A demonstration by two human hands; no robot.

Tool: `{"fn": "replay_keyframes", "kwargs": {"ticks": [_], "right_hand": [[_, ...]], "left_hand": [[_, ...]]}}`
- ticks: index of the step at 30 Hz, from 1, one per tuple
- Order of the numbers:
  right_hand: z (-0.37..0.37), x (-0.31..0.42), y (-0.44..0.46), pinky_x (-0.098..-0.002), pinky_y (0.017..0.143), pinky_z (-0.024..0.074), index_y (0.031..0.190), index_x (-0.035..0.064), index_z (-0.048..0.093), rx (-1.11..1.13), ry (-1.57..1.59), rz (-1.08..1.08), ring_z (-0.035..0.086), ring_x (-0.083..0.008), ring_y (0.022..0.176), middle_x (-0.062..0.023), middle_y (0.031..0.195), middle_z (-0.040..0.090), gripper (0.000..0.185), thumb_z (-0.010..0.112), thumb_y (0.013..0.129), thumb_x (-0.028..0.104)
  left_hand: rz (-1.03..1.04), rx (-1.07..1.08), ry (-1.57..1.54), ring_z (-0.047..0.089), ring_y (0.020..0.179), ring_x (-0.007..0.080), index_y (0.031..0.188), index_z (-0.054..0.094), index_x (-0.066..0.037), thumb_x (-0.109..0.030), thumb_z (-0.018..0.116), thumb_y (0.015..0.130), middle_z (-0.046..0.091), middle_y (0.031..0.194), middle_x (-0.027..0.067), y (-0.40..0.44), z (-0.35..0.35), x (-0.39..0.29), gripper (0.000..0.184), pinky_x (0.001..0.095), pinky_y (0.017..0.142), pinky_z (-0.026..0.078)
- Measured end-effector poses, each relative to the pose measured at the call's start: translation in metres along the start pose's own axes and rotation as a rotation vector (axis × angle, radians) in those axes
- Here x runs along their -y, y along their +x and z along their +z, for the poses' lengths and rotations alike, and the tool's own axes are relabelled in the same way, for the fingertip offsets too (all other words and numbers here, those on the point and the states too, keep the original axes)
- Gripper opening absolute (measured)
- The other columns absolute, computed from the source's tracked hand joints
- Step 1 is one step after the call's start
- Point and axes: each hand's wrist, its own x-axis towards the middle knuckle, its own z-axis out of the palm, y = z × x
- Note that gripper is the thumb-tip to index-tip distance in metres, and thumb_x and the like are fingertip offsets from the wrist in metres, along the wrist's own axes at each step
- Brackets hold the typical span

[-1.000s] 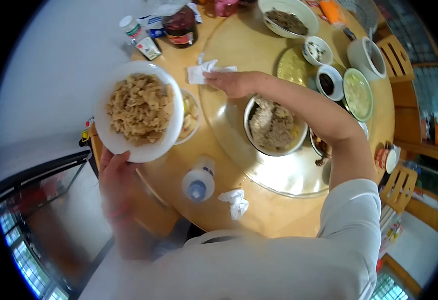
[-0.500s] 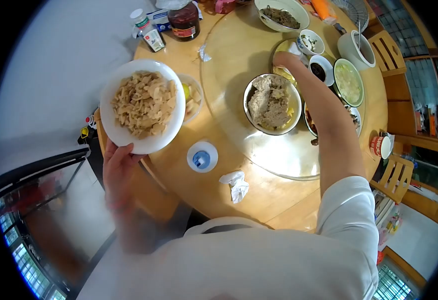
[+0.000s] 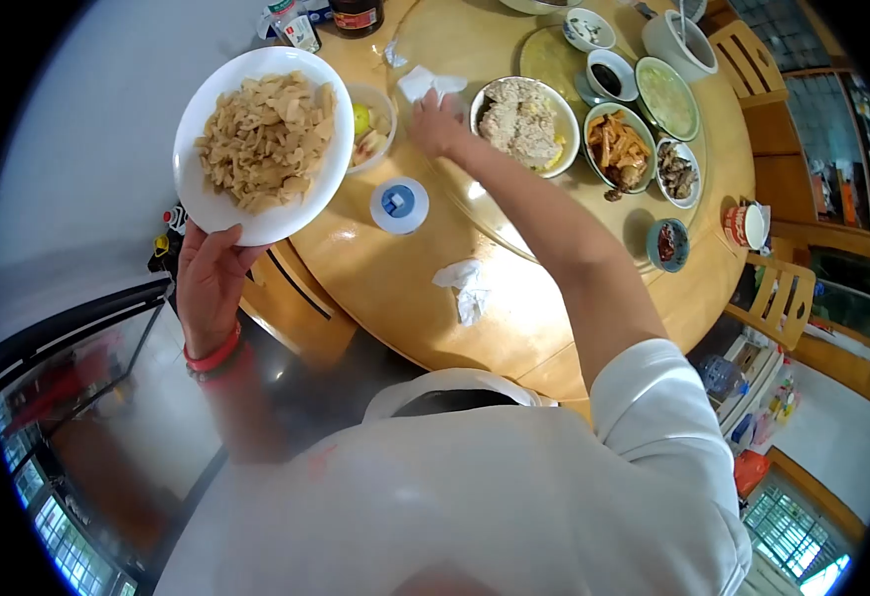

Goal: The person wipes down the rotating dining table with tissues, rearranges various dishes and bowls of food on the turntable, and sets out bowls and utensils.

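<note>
My left hand [image 3: 215,273] grips the near rim of a white plate [image 3: 189,154], thumb over the edge, and holds it up at the table's left side. Pale brown sliced food [image 3: 266,144] covers the plate's middle. Over the turntable, my right hand [image 3: 437,126] has its fingers at the near edge of a white tissue [image 3: 433,82]; their grip is partly hidden. Just right of that hand is a bowl of pale mashed-looking food [image 3: 522,119]. Between the plate and my right hand stands a clear tub [image 3: 383,149] with yellow-green and pale pieces in it.
A white round container with a blue centre [image 3: 399,206] and a crumpled tissue [image 3: 467,288] lie near the table's front. Several dishes crowd the right, among them a bowl of orange-brown strips [image 3: 619,149] and a small teal bowl [image 3: 667,244]. A dark jar [image 3: 358,15] stands behind.
My right hand has come left from the far-right dishes, with the white tissue now at its fingers. The plate stays in my left hand. The view has tilted, so the table appears higher.
</note>
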Motion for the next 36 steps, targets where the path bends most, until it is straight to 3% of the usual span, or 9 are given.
{"fn": "replay_keyframes", "kwargs": {"ticks": [2,13,17,28,29,30,32,34,36], "right_hand": [[-0.004,-0.001,-0.07,-0.0636,0.101,0.0263,0.142,-0.0031,0.019,-0.084,0.382,-0.045,0.011,-0.0496,0.135,-0.0266,0.149,0.006,0.061,0.039,0.088,0.018],[0.09,-0.062,-0.287,-0.0477,0.112,0.0167,0.141,-0.0008,0.026,-0.422,0.47,-0.039,0.018,-0.0375,0.138,-0.0224,0.148,0.02,0.067,0.048,0.077,0.002],[0.124,-0.128,-0.345,-0.045,0.113,0.0174,0.135,-0.0096,0.029,-0.554,0.436,0.031,0.022,-0.0383,0.137,-0.026,0.144,0.026,0.061,0.049,0.08,0.007],[0.178,-0.251,-0.458,-0.0399,0.11,0.028,0.135,-0.0063,0.033,-0.669,0.378,0.085,0.032,-0.0389,0.131,-0.027,0.14,0.033,0.058,0.046,0.078,-0.004],[0.184,-0.257,-0.461,-0.0399,0.11,0.028,0.135,-0.0063,0.033,-0.688,0.371,0.076,0.032,-0.0389,0.131,-0.027,0.14,0.033,0.058,0.046,0.078,-0.004],[0.196,-0.264,-0.466,-0.0401,0.11,0.0283,0.134,-0.0067,0.035,-0.716,0.427,0.072,0.033,-0.0387,0.13,-0.0273,0.139,0.034,0.058,0.046,0.076,-0.005],[0.218,-0.278,-0.475,-0.0402,0.109,0.0287,0.132,-0.0071,0.036,-0.76,0.471,0.074,0.034,-0.0384,0.13,-0.0275,0.138,0.036,0.059,0.046,0.075,-0.006],[0.242,-0.293,-0.489,-0.0399,0.106,0.0328,0.13,-0.0062,0.041,-0.743,0.653,0.267,0.039,-0.0384,0.127,-0.0266,0.134,0.042,0.055,0.047,0.076,-0.009],[0.255,-0.319,-0.491,-0.0399,0.103,0.036,0.126,-0.005,0.047,-0.795,0.696,0.312,0.045,-0.0388,0.121,-0.0262,0.127,0.049,0.05,0.05,0.077,-0.007]], "left_hand": [[-0.013,0.013,0.0,0.058,0.107,0.0272,0.125,0.043,0.001,0.005,0.046,0.086,0.054,0.12,0.0141,-0.007,0.006,0.001,0.039,0.038,0.088,0.054],[-0.035,-0.088,0.085,0.046,0.122,0.0303,0.136,0.031,0.0,0.005,0.046,0.086,0.042,0.134,0.0173,-0.108,0.084,0.02,0.052,0.0429,0.099,0.045],[-0.13,-0.123,0.087,0.046,0.122,0.0306,0.135,0.031,0.0,0.005,0.047,0.084,0.042,0.134,0.0178,-0.146,0.136,0.064,0.053,0.0445,0.1,0.044],[-0.455,0.101,-0.056,0.057,0.109,0.0269,0.128,0.042,-0.003,0.003,0.051,0.082,0.052,0.124,0.0132,-0.206,0.196,0.254,0.047,0.0421,0.091,0.051],[-0.433,0.105,-0.057,0.057,0.109,0.0269,0.128,0.042,-0.003,0.003,0.051,0.082,0.052,0.124,0.0132,-0.204,0.181,0.285,0.047,0.0421,0.091,0.051],[-0.068,0.392,0.523,0.056,0.11,0.0272,0.131,0.039,-0.005,0.005,0.05,0.082,0.05,0.126,0.0134,-0.199,0.162,0.32,0.051,0.0426,0.09,0.051],[0.352,0.656,1.091,0.055,0.111,0.0275,0.134,0.036,-0.006,0.006,0.048,0.082,0.048,0.128,0.0136,-0.197,0.169,0.337,0.055,0.043,0.09,0.051],[-0.544,0.292,0.011,0.053,0.114,0.0287,0.139,0.028,-0.007,0.008,0.046,0.082,0.045,0.131,0.0135,-0.207,0.206,0.336,0.061,0.0445,0.089,0.051],[-0.545,0.331,0.014,0.053,0.115,0.0301,0.141,0.024,-0.009,0.009,0.045,0.081,0.045,0.132,0.0134,-0.206,0.209,0.352,0.066,0.0466,0.09,0.051]]}}
